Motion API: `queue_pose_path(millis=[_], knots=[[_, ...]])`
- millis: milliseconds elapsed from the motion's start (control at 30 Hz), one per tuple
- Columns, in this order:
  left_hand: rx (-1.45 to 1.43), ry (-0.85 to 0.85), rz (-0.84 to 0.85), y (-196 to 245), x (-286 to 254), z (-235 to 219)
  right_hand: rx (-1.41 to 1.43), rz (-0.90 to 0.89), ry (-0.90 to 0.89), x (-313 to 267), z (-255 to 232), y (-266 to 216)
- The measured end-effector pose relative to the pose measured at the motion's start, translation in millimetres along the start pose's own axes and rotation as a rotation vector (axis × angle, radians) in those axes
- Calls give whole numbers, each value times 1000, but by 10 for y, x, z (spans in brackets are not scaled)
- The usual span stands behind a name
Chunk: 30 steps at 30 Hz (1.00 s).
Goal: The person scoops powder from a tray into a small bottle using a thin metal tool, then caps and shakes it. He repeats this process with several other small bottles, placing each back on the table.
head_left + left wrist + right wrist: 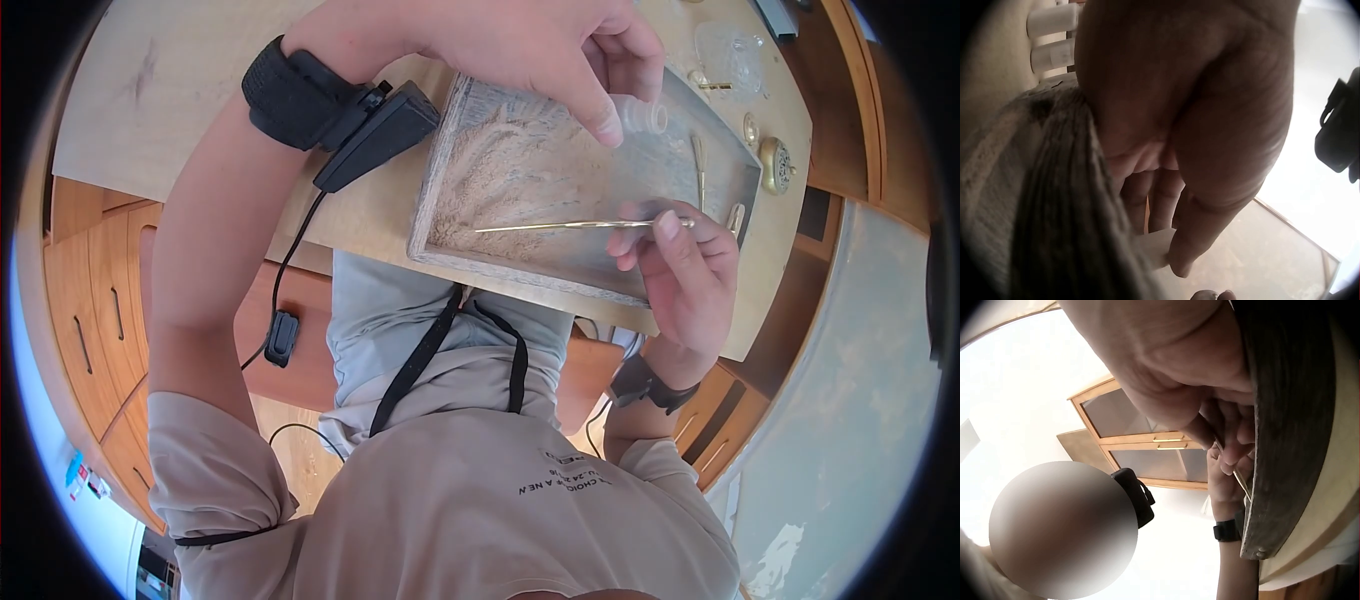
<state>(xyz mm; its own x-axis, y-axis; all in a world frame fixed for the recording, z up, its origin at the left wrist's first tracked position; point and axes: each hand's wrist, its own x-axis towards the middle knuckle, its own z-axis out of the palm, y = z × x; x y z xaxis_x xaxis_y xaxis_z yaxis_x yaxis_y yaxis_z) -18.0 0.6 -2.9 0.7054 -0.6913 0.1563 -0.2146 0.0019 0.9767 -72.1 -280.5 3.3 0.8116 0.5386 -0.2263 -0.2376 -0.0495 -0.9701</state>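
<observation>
In the head view, my left hand [545, 50] reaches over the far side of a wooden tray [432, 190] and grips a small clear bottle [640, 115] between thumb and fingers. The bottle is tipped, its mouth facing the near right. My right hand [690, 275] is at the tray's near right side and pinches a thin gold-coloured metal stick [560, 226]. The stick lies nearly level, its tip pointing left over tan powder [480, 180] spread across the tray's left part. In the left wrist view, the bottle [1157, 247] is partly hidden by the thumb.
A small brush [699, 170] lies in the tray's right part. Beyond that edge stand a brass pot with a pierced lid [776, 166] and clear plastic packaging [728, 55]. White bottles [1052, 22] show in the left wrist view. A cable [285, 260] hangs from the left wrist camera.
</observation>
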Motion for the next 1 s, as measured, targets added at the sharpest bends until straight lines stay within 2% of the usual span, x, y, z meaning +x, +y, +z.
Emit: queue_pose_path(millis=[200,333,433,533,633,867,967,1000], knots=[[-64,-73,-49,-55,63,-41,122,-76,76,-72,-277,17],[-60,-62,11,-171,83,-4,224,-227,122,-144,-470,16],[-38,-49,-24,-69,49,9,379,-323,223,-191,-492,-51],[-48,-50,-25,-19,18,22,355,-365,259,-212,-551,-116],[-160,-85,-67,-162,68,3,296,-400,260,-207,-589,-127],[-61,-64,-36,-17,10,15,208,-434,299,-188,-504,-120],[-1,-50,-21,23,-7,17,75,-502,324,-200,-447,-131],[-5,-52,-28,25,-10,17,-55,-520,336,-233,-407,-134]])
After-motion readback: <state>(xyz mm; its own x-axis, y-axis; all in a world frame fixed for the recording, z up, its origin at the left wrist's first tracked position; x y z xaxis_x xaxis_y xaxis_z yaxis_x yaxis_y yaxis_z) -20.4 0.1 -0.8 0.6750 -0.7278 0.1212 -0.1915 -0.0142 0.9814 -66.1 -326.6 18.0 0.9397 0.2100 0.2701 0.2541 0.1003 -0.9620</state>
